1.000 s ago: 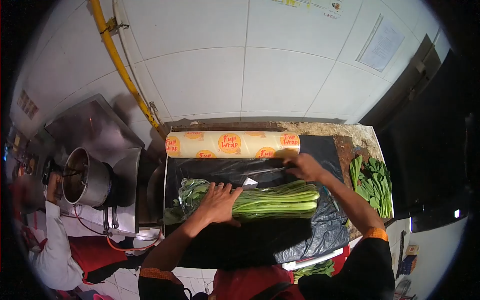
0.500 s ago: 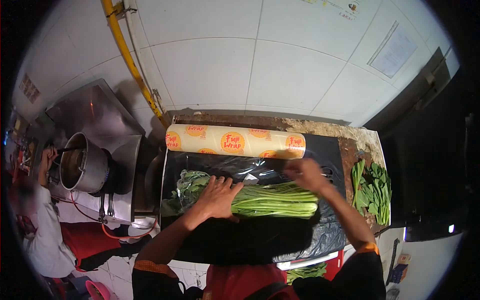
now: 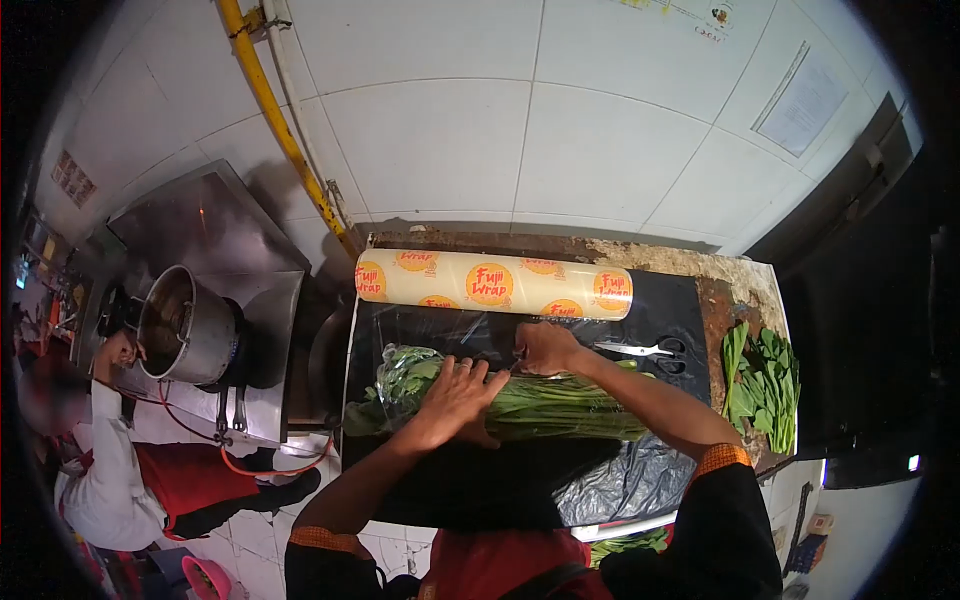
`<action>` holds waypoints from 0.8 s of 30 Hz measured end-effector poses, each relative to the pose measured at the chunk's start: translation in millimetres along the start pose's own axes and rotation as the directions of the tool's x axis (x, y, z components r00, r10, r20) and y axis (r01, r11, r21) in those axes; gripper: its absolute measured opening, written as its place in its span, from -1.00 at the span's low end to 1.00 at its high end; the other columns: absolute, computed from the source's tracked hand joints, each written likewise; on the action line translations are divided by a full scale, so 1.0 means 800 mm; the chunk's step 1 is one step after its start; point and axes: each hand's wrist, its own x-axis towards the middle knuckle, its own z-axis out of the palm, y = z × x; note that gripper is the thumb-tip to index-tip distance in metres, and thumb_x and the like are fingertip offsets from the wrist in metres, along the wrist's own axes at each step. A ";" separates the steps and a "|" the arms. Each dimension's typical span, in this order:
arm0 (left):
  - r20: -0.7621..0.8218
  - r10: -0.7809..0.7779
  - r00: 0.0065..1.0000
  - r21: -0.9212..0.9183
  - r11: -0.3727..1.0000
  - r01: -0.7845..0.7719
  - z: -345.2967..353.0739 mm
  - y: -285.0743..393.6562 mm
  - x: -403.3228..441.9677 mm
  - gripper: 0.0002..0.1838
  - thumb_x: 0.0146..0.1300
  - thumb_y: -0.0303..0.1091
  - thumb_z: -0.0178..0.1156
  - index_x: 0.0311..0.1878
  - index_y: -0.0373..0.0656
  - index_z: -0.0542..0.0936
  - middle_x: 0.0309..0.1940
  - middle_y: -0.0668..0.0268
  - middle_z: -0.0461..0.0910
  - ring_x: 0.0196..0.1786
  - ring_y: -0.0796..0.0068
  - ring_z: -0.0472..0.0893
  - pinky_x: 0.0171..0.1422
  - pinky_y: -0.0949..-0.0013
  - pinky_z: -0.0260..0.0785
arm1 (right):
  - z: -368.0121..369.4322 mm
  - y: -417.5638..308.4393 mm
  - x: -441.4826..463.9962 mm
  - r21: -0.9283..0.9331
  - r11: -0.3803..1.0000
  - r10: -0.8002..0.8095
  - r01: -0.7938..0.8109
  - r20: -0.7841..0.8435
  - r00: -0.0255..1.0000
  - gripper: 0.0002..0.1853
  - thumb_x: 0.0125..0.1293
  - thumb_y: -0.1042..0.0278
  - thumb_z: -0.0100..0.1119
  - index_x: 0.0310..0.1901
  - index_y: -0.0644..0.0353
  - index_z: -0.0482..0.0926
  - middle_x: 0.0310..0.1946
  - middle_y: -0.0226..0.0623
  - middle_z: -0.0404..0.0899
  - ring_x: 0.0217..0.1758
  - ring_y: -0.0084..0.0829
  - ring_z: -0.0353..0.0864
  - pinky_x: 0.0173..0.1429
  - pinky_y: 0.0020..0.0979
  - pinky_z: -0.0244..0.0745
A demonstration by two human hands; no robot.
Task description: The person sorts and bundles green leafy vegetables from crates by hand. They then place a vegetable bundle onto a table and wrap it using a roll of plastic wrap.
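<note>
A long bundle of leafy green vegetables (image 3: 575, 407) lies crosswise on black plastic, leaves to the left and stalks to the right. Clear cling film (image 3: 405, 362) covers its leafy end and shines over the stalks. My left hand (image 3: 455, 402) rests on the bundle with its fingers spread. Just right of it, my right hand (image 3: 548, 348) is closed at the bundle's upper edge, pinching the film; its fingertips are partly hidden. Behind both hands lies the big roll of cling film (image 3: 525, 288), printed "Fuji Wrap". Scissors (image 3: 645, 351) lie beyond my right forearm.
More loose greens (image 3: 762, 388) lie at the table's right end. On the left, a metal pot (image 3: 185, 330) stands on a stove, with a person in a white sleeve (image 3: 110, 450) beside it. A yellow pipe (image 3: 285, 115) runs down the tiled wall.
My right hand has moved left from the stalk end to beside my left hand, and the scissors show more fully. My left hand stays on the bundle. The whole view has shifted slightly.
</note>
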 end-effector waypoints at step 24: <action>0.171 0.010 0.985 -0.104 0.995 0.008 -0.020 0.001 0.007 0.22 -0.38 0.25 0.49 0.38 -0.13 0.19 0.28 -0.17 0.26 0.37 -0.20 0.23 0.46 -0.20 -0.11 | -0.063 0.054 -0.046 0.077 0.965 -0.229 0.250 -0.207 0.951 -0.72 0.19 0.30 0.25 -0.05 0.09 0.58 -0.17 -0.21 0.65 -0.04 -0.21 0.62 -0.01 -0.18 0.54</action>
